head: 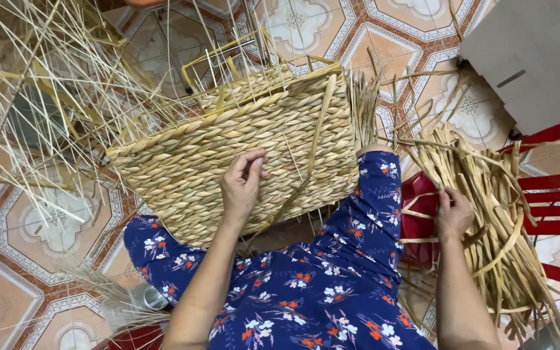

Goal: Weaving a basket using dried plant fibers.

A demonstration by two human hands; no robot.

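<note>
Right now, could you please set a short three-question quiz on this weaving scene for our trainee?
1. True or false: the left hand rests on the woven basket.
2. What does the right hand touch? A) the cardboard box B) the bundle of dried strands C) the tiled floor
3. Fill in: the basket lies across the person's ____.

Key: 1 true. 2 B; the cardboard box lies apart, farther off. 3 lap, on the floral trousers.

A flat grey cardboard box (536, 58) lies at the top right.
</note>
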